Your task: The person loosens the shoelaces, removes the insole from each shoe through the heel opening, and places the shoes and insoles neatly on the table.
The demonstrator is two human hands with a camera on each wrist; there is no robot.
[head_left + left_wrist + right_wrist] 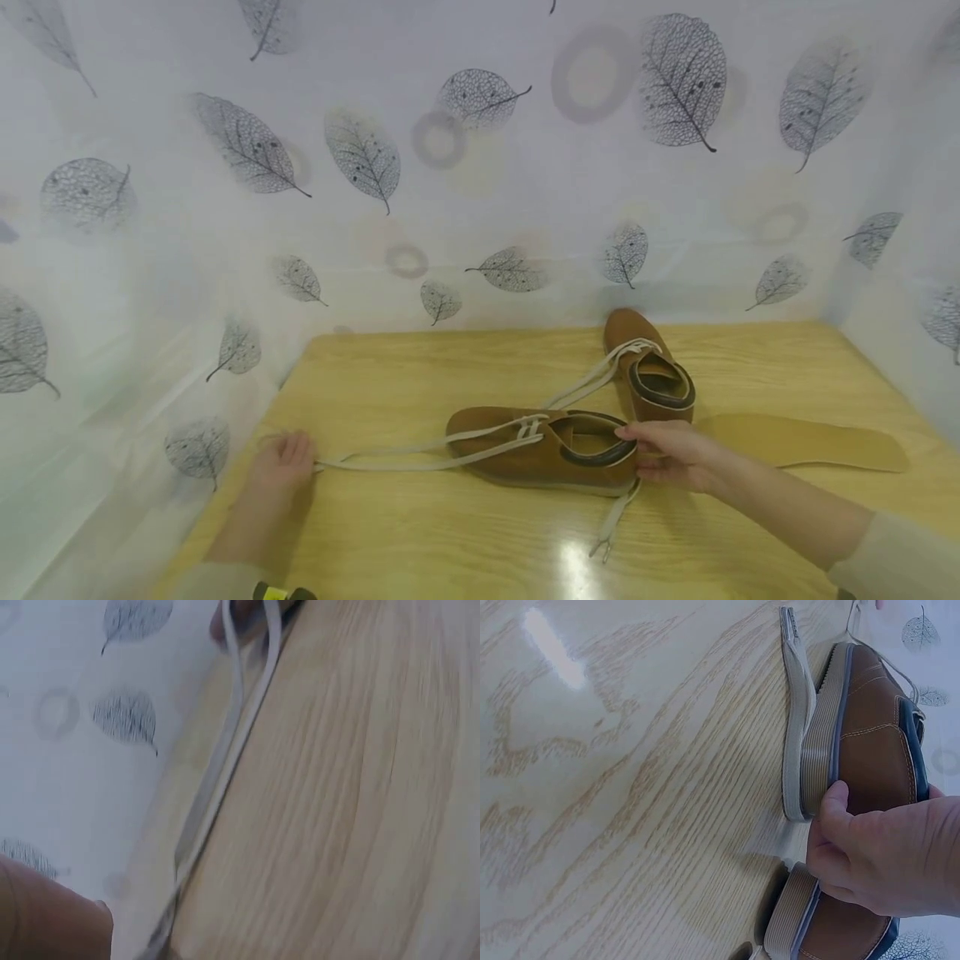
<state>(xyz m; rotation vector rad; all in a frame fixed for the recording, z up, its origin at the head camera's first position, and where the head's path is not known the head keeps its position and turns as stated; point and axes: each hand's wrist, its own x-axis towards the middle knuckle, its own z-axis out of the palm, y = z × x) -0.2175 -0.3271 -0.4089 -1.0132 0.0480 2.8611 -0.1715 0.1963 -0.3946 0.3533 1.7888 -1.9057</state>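
A brown leather shoe (510, 475) with a dark collar lies on the wooden table, its toe to the left. My right hand (671, 454) grips it at the heel, thumb on the collar; the right wrist view shows the same hand (877, 855) against the heel. Two strands of its pale shoelaces (405, 467) stretch left to my left hand (281, 462), which pinches their ends. In the left wrist view the laces (217, 780) run down close together past the thumb (56, 915); the pinch itself is mostly out of frame.
A matching brown shoe (633, 329) stands behind, its laces trailing toward the front shoe. A pale doubled lace (617, 521) pokes out beneath the front shoe's heel. On the right lies a tan insole (810, 442). A leaf-print curtain (480, 192) surrounds the table (420, 542).
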